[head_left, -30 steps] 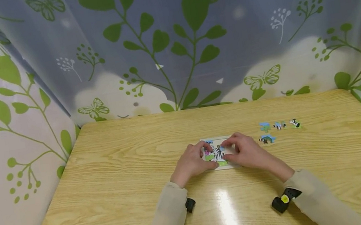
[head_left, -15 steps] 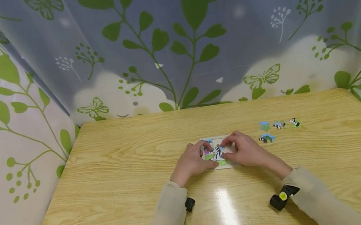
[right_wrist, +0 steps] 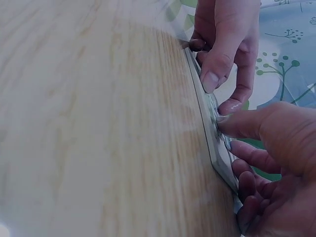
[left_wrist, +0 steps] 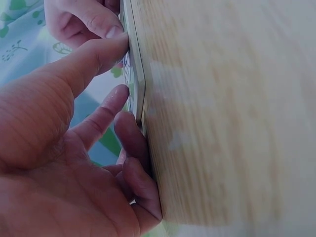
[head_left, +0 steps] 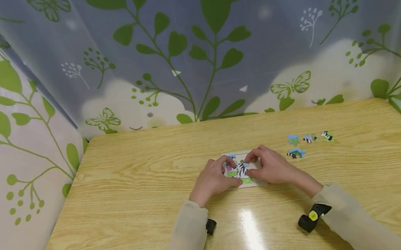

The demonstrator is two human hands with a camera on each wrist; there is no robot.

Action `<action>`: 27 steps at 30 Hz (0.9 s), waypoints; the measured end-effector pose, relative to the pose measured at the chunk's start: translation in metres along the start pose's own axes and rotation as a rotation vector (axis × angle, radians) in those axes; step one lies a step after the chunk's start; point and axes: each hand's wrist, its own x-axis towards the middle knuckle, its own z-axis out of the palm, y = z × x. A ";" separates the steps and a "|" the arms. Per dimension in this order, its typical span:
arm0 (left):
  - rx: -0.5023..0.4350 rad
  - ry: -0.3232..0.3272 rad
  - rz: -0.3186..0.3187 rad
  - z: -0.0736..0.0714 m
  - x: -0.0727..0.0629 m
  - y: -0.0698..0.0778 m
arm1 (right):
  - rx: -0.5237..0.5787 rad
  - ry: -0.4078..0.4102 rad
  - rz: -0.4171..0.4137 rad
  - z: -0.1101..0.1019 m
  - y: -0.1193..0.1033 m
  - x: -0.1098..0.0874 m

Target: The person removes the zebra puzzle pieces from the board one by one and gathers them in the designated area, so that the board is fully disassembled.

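Observation:
A small puzzle board [head_left: 247, 186] with a pale frame lies flat mid-table, partly filled with picture pieces. A zebra-striped puzzle piece [head_left: 242, 170] shows at its middle, between the hands. My left hand [head_left: 213, 179] holds the board's left side; in the left wrist view, its thumb lies at the near edge and the lower fingers curl by the board's side. From the right, my right hand [head_left: 276, 166] pinches a puzzle piece on the board with thumb and index finger. That piece is mostly hidden by the fingers. The right wrist view shows the board [right_wrist: 210, 143] edge-on.
Several loose puzzle pieces lie right of the board: a blue-green one [head_left: 293, 140], one beside it [head_left: 310, 138], a panda one [head_left: 326, 135] and a dark animal one [head_left: 296, 153]. A patterned curtain [head_left: 189, 56] hangs behind the wooden table [head_left: 133, 176].
Both hands stay at the board in nearly the same pose. My right wrist has shifted very slightly; the loose pieces have not moved.

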 end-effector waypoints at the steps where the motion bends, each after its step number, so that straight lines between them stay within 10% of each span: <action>1: 0.000 0.001 -0.002 0.000 0.000 0.000 | -0.002 -0.003 0.002 0.000 0.000 0.000; 27: -0.009 0.017 -0.020 0.002 0.001 0.000 | 0.292 0.058 0.024 0.000 0.004 -0.007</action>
